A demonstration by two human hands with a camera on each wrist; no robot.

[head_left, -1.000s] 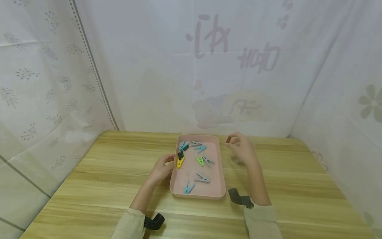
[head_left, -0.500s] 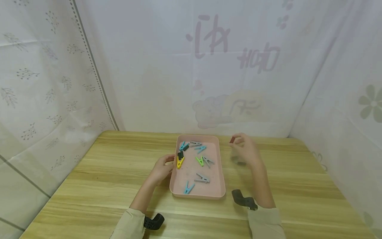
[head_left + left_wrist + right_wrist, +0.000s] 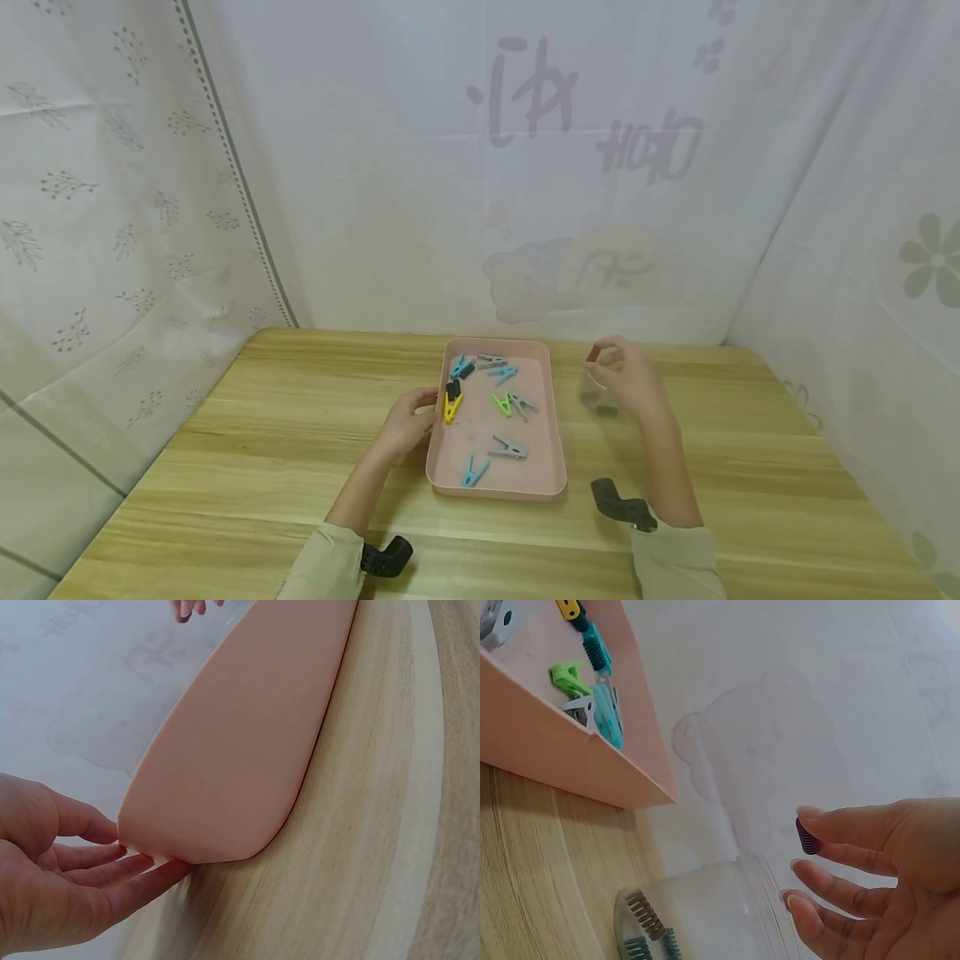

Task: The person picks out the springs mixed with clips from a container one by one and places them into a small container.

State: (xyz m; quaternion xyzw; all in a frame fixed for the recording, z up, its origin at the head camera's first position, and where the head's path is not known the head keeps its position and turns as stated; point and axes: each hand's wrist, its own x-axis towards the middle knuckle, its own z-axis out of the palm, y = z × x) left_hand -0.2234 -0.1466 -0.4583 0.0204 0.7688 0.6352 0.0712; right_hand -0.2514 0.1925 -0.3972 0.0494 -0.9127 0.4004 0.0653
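A small dark red coil spring is pinched between thumb and index finger of my right hand. That hand is above a clear jar, which holds several springs. Left of it lies a pink tray with several clothespin-like clips: yellow, green, blue and grey. Dark springs lie at the yellow and a blue clip. My left hand touches the tray's left outer side with extended fingertips, its thumb near the rim.
The wooden table carries the tray near its middle and the jar to the right, close to the back. A pale printed cloth hangs behind and at both sides. Black wrist mounts sit on both forearms.
My right hand has moved right, away from the tray to over the jar, with the red spring still pinched. The left hand and the tray stay where they were.
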